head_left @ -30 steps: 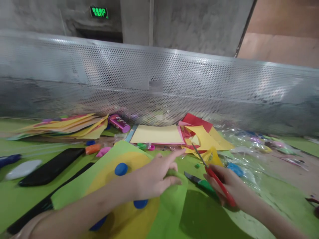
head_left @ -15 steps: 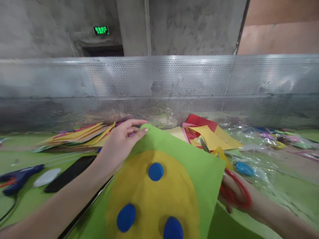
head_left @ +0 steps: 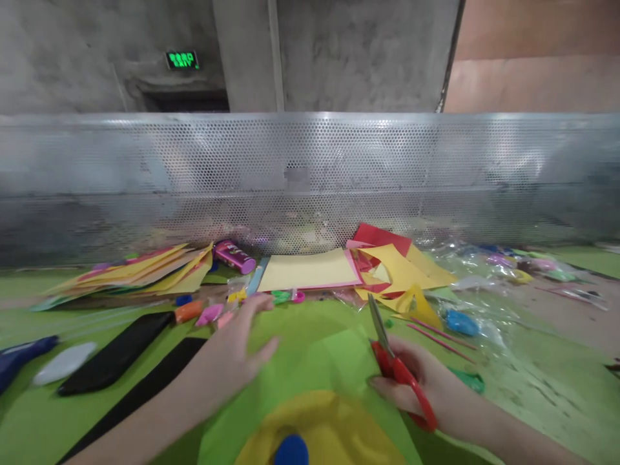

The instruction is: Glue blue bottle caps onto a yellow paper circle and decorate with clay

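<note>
My right hand [head_left: 421,381] is closed round the red handles of a pair of scissors [head_left: 400,374], whose blades point up and away. My left hand [head_left: 242,342] is slightly blurred, thumb and fingers apart with nothing between them, above the left side of a green paper sheet [head_left: 339,361]. A yellow circle [head_left: 334,426] lies on that sheet, bearing a blue dot [head_left: 291,449]; the lower part runs out of the picture. Whether either hand touches the sheet I cannot tell.
A perforated metal panel [head_left: 310,181] stands behind the green table. Coloured paper stacks [head_left: 140,268] and yellow scraps [head_left: 411,271] lie along it. At left are a black case [head_left: 116,355], a white oval [head_left: 65,363] and a blue glue gun [head_left: 24,358]; clear plastic bags [head_left: 489,303] lie right.
The green sheet has come down and toward me, uncovering cream paper and small clay pieces behind. My left hand has let go of its top corner. The scissors now show fully in my right hand.
</note>
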`<state>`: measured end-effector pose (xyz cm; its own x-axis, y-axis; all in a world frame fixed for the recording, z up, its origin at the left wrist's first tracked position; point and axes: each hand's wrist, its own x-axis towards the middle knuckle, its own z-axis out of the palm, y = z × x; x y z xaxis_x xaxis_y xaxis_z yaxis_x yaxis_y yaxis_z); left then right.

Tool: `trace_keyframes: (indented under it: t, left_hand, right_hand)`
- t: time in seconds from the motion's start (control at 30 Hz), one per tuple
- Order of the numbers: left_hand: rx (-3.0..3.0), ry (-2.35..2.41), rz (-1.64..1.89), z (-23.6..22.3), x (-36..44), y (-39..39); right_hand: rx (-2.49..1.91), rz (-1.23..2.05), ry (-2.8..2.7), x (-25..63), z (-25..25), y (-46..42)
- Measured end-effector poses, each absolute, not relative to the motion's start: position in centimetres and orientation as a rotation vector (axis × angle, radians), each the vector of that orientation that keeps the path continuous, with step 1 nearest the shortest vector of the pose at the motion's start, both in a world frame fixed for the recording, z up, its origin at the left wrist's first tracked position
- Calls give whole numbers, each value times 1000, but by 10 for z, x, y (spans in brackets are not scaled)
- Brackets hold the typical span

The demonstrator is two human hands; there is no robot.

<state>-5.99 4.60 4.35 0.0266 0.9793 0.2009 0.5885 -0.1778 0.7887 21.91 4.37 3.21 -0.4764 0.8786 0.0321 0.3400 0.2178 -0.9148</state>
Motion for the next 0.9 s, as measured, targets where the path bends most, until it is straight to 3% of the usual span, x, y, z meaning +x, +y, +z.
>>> trace_keyframes:
  t: [0.2,0.47,0.7,0.9]
  left_hand:
    - [1959,1117,565,53,-6,68]
    - [1925,1135,633,32,-2,74]
    - [1813,1146,644,2,-3,74]
    - [1732,1116,750,4,0,69]
  right_hand:
    - [-1148,1183,-2007,215,29,40]
    - [-1370,1225,-2009,225,27,44]
    - [-1547,1066,-2012,232,27,47]
    - [-1633,976,-2124,224,34,41]
